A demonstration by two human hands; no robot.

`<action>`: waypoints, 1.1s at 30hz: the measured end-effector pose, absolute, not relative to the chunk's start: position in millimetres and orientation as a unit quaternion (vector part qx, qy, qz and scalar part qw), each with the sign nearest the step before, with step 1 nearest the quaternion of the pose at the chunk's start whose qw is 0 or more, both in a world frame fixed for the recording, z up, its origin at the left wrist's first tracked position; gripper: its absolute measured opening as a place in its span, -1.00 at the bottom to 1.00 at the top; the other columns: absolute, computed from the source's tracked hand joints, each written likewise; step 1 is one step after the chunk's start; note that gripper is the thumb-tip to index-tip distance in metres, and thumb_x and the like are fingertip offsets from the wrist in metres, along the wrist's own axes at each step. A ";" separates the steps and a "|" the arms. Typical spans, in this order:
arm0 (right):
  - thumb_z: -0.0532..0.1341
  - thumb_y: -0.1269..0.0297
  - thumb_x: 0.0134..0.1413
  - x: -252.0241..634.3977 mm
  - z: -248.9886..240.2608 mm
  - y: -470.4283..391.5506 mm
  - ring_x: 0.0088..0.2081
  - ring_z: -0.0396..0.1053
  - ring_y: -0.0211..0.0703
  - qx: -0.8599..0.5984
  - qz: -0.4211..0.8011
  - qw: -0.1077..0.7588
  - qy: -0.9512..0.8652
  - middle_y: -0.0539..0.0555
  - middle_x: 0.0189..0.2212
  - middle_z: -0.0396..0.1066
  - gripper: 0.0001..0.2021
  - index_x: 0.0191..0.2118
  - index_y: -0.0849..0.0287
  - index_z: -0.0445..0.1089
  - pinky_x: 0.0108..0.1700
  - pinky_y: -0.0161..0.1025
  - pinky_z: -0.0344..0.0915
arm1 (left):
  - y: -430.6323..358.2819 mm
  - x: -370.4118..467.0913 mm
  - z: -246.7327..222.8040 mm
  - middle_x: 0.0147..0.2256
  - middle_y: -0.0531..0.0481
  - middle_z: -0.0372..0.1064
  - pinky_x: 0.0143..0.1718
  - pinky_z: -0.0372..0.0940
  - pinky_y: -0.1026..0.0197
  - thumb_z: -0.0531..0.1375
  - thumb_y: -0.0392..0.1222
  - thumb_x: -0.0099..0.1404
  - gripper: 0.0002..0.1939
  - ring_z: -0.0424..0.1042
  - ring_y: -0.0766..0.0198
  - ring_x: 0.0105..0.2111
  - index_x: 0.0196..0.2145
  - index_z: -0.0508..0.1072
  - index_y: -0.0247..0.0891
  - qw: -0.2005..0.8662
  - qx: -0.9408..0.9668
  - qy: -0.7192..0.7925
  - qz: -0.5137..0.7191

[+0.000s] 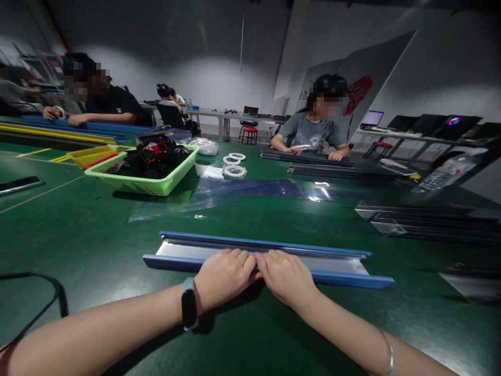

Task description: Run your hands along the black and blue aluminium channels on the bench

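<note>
So both hands are meeting around the middle of this blue-edged channel point(340, 279), which is lying open side up on the green table point(97, 250). Fingers on the left hand point(222, 274) and right hand point(287, 277) are curling over the near rail, grasping it, with the thumbs coming together at the centre. Can't tell if anything thin is sitting under them, the knuckles are hiding it. My guess is they're gripping mid-length so the piece isn't tipping or sliding, and both ends are sticking out past the fingers about evenly.

Beyond the fingers, clear plastic film point(250, 189) is lying flat, probably spread that way so it isn't creasing. White rings point(235, 171) are sitting further back, and a green basket point(168, 184) is holding a dark jumble, back and left of the fingers; I reckon its walls are stopping the stuff from spreading. Dark strips point(434, 214) are lying off to the right.

Brands? Nothing I'm managing to read. The smart band point(189, 307) is showing a black screen, and the far wall panel point(376, 68) is carrying red and dark marks too blurry to make out.
</note>
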State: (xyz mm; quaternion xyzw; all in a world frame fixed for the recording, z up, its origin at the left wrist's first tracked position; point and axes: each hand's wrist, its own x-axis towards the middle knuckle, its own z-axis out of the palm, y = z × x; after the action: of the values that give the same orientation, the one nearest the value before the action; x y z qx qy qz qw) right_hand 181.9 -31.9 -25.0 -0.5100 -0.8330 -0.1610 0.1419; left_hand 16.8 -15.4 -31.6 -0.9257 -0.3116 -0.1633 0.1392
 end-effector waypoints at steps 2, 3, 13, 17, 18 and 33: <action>-0.09 0.28 0.18 180.8 -25.4 -30.9 -0.51 0.29 -0.22 -0.509 -0.172 0.138 -0.832 0.02 -0.60 0.35 -0.64 -0.49 0.17 0.36 -0.46 -0.28 -0.01 | -15.6 17.2 -30.5 -0.50 0.01 0.24 -0.52 0.17 0.18 -0.11 -0.09 0.30 -0.75 0.29 0.23 -0.50 -0.38 0.24 -0.28 0.140 -0.925 -0.314 -0.163; -0.09 0.28 0.18 180.2 -25.5 -30.5 -0.51 0.29 -0.23 -0.508 -0.176 0.138 -0.832 0.02 -0.60 0.35 -0.64 -0.49 0.18 0.37 -0.46 -0.28 -0.01 | -15.8 17.3 -30.0 -0.50 0.00 0.24 -0.51 0.18 0.18 -0.10 -0.09 0.29 -0.75 0.29 0.23 -0.50 -0.37 0.24 -0.29 0.142 -0.925 -0.314 -0.163; -0.08 0.24 0.18 186.0 -14.7 -37.8 -0.47 0.29 -0.25 -0.508 -0.141 0.138 -0.839 0.03 -0.58 0.36 -0.65 -0.50 0.19 0.35 -0.45 -0.29 0.00 | -16.8 13.7 -25.8 -0.50 -0.04 0.28 -0.50 0.20 0.19 -0.10 -0.03 0.29 -0.69 0.32 0.22 -0.49 -0.41 0.27 -0.30 0.135 -0.923 -0.318 -0.168; -0.10 0.22 0.19 188.9 -11.0 -40.3 -0.47 0.27 -0.25 -0.523 -0.137 0.153 -0.827 0.04 -0.58 0.35 -0.62 -0.53 0.19 0.34 -0.43 -0.29 0.00 | -18.6 8.3 -23.4 -0.54 -0.06 0.28 -0.50 0.20 0.17 -0.08 0.05 0.25 -0.62 0.32 0.20 -0.51 -0.48 0.26 -0.30 0.133 -0.909 -0.349 -0.183; -0.10 0.22 0.19 188.7 -11.0 -40.3 -0.47 0.27 -0.24 -0.525 -0.135 0.153 -0.826 0.04 -0.57 0.35 -0.61 -0.52 0.19 0.34 -0.43 -0.29 0.00 | -19.3 7.7 -23.3 -0.54 -0.06 0.28 -0.50 0.20 0.17 -0.08 0.06 0.25 -0.62 0.32 0.20 -0.51 -0.49 0.26 -0.30 0.137 -0.906 -0.353 -0.188; -0.11 0.23 0.18 188.1 -18.9 -33.1 -0.46 0.33 -0.22 -0.522 -0.122 0.125 -0.835 0.05 -0.57 0.38 -0.61 -0.50 0.19 0.38 -0.44 -0.28 0.05 | -17.2 15.7 -30.1 -0.53 -0.02 0.25 -0.49 0.19 0.18 -0.08 -0.01 0.27 -0.69 0.31 0.22 -0.50 -0.46 0.23 -0.28 0.126 -0.920 -0.322 -0.183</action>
State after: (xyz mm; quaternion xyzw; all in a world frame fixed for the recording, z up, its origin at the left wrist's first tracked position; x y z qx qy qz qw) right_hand 188.1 -33.1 -18.9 -0.5217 -0.8351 -0.1217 0.1249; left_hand 15.7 -17.2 -30.1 -0.9201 -0.3224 -0.1832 0.1260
